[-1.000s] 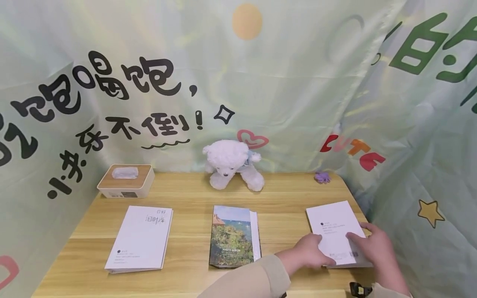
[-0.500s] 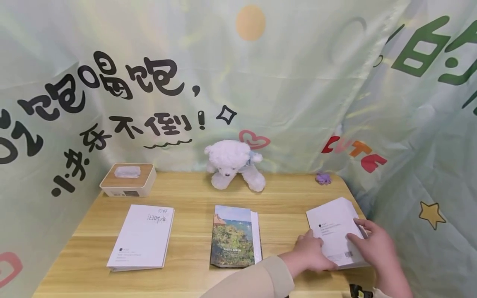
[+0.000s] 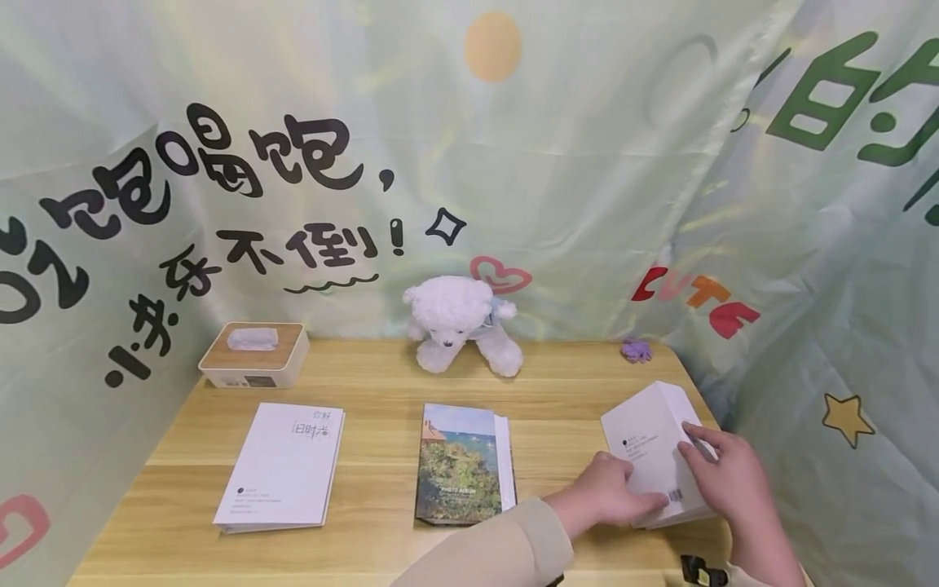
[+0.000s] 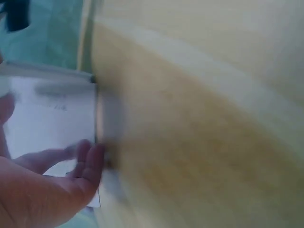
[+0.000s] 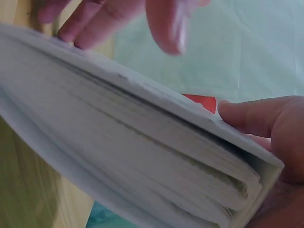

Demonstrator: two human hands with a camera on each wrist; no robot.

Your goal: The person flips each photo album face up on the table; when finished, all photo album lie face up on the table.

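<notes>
A thick white photo album (image 3: pixel 645 469) stands tilted on the table at the right, its right side raised. My right hand (image 3: pixel 734 469) grips the raised edge, thumb on the printed cover. In the right wrist view, the page block (image 5: pixel 142 156) shows between the covers, with the right thumb (image 5: pixel 256 118) on the upper one. My left hand (image 3: pixel 605 497) lies at the lower left of the cover with fingers extended. Its fingertips (image 4: pixel 95 156) touch the album's edge in the left wrist view. The right hand's fingers behind the album are mostly hidden.
A photo album with a painted seaside cover (image 3: pixel 458 469) lies mid-table, and another white album (image 3: pixel 282 465) lies to the left. Behind them are a tissue box (image 3: pixel 253 359), a white plush bear (image 3: pixel 455 322) and a small purple toy (image 3: pixel 636 350). Printed fabric hangs around the table.
The album at the right has gone from lying nearly flat to tilted, its right side lifted by the right hand. The left hand has stayed near its lower left edge.
</notes>
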